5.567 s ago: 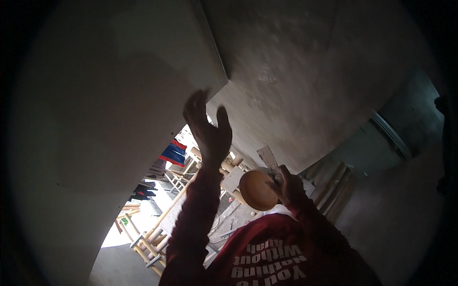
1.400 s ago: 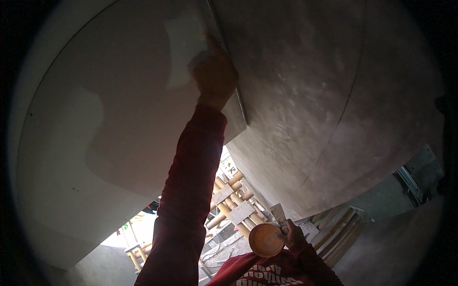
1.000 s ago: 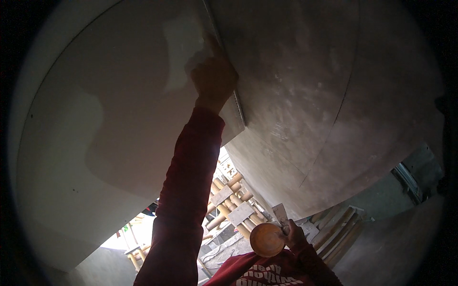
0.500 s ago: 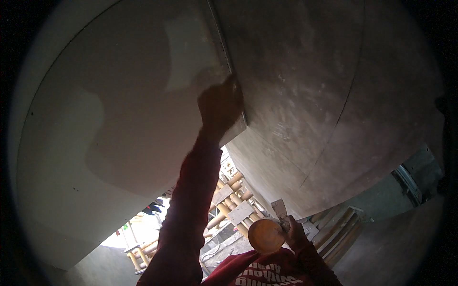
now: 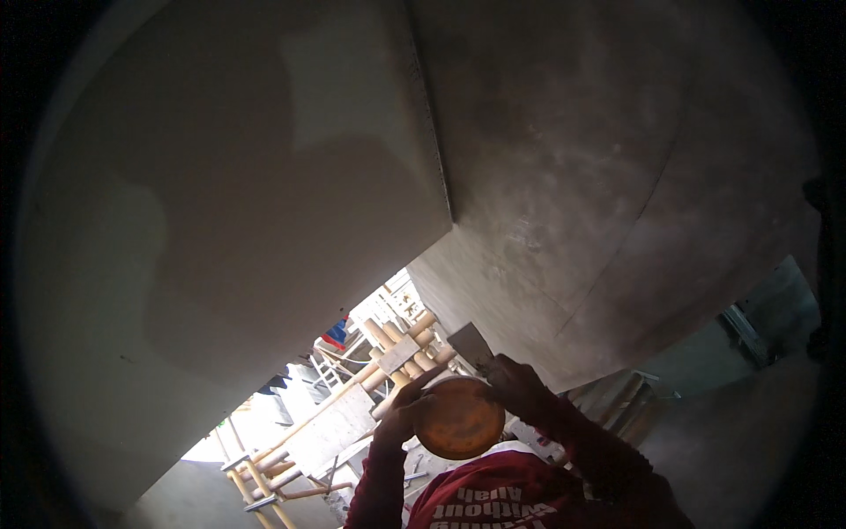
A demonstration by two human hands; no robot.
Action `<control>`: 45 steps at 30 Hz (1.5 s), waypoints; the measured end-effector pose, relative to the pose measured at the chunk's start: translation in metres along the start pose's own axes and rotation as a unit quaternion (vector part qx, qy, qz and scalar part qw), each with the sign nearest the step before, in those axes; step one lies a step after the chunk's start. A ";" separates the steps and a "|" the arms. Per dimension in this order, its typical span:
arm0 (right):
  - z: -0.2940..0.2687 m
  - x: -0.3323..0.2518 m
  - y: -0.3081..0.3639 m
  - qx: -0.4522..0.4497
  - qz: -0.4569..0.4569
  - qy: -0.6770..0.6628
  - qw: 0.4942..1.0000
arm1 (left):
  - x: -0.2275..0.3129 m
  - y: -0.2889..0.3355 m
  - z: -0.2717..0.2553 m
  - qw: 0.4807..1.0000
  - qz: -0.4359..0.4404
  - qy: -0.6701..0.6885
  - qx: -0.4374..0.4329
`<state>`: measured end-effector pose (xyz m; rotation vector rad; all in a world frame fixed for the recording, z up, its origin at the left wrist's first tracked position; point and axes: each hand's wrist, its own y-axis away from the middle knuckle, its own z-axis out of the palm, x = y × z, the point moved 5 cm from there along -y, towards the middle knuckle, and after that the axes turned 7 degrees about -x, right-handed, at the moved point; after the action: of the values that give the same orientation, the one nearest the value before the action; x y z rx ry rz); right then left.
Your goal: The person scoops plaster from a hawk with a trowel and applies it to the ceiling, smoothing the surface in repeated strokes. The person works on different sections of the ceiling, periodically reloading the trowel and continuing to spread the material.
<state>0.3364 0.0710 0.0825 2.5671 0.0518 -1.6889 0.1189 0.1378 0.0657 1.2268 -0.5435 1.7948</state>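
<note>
Okay, so the orange bowl [image 5: 460, 423] is right in front of my chest, and I'll place everything else from that. My left hand [image 5: 405, 413] is up against the bowl's left side with the fingers bent toward its upper rim, but honestly I can't tell if they're really gripping it or just touching. My right hand [image 5: 522, 388] is at the bowl's upper right edge, fingers closed around a flat scraper [image 5: 470, 344], and its wide blade pokes up just above the bowl, tilted to the left. Can't tell how much of the bowl's weight that hand is taking. Just below the bowl is my own red top [image 5: 507, 489] with pale lettering. Way up and left of the bowl there's a big smooth panel [image 5: 256, 238], shadowy with lighter patches, and up and right a grey wall [image 5: 573, 212]; a dark seam [image 5: 438, 150] runs between them, above the bowl. Left of the bowl it's bright, with yellowish poles [image 5: 257, 480] lower down and a red and blue cloth [image 5: 336, 333] higher up.
</note>
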 end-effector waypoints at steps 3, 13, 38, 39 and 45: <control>-0.022 -0.028 -0.032 0.062 -0.008 0.120 0.991 | 0.001 0.020 -0.013 0.995 0.054 0.027 0.079; -0.167 -0.275 -0.153 0.313 -0.296 0.460 0.777 | -0.044 0.054 -0.046 0.985 0.062 0.060 0.150; -0.161 -0.245 -0.201 0.259 -0.043 0.505 0.822 | -0.057 0.083 -0.081 0.971 0.070 0.088 0.213; -0.156 -0.237 -0.202 0.260 -0.044 0.507 0.821 | -0.057 0.081 -0.080 0.970 0.076 0.094 0.209; -0.137 -0.191 -0.205 0.260 -0.081 0.477 0.836 | -0.061 0.079 -0.076 0.967 0.071 0.103 0.221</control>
<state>0.3729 0.2871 0.3045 3.6144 -0.1679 -0.2542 0.0204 0.1279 -0.0120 1.2939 -0.1136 2.2142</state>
